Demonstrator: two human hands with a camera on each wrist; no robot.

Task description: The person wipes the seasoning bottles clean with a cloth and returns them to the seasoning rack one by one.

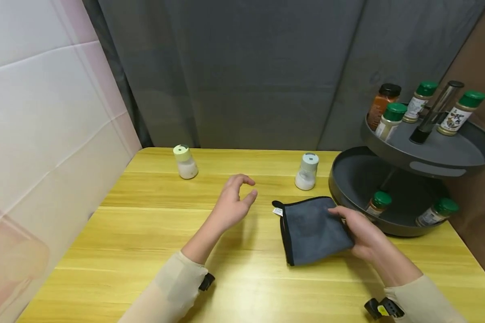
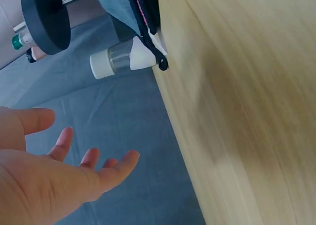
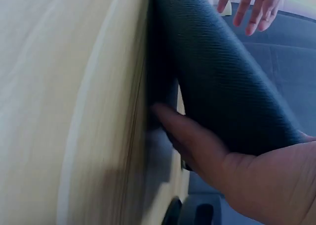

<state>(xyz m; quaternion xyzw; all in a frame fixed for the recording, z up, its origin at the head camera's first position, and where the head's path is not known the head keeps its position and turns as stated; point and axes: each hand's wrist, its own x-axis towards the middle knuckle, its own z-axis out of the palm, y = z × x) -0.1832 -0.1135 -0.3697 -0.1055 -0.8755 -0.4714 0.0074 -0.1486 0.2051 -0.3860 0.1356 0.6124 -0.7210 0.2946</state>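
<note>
The right hand has its fingers closed round the right edge of a dark grey cloth: one tip shows on the upper face, at least one other lies beneath. The left hand hangs over the worktop with fingers loosely bent, thumb well apart from the forefinger, holding nothing; a gap separates it from the cloth.

The cloth sits in front of the right hand, tilted, its held side off the worktop. It looks folded, with black trim, a small loop and a white tag at its far left corner. Whether its left edge touches the wood I cannot tell.

The step in hand appears to be handling the cloth one-handed. The next move, as I judge it, calls for a choice: bring the left fingers to the free trimmed edge if the fold needs a second grip, or set the cloth flat. Either way the right grip should stay firm so the layers do not slip apart.

Just beyond the cloth stands a white-lidded jar, close enough to be knocked; a yellow-lidded jar stands farther left. To the right, a two-tier tray carries several green-capped bottles and one with a black cap; its lower tier is near the right hand.
</note>
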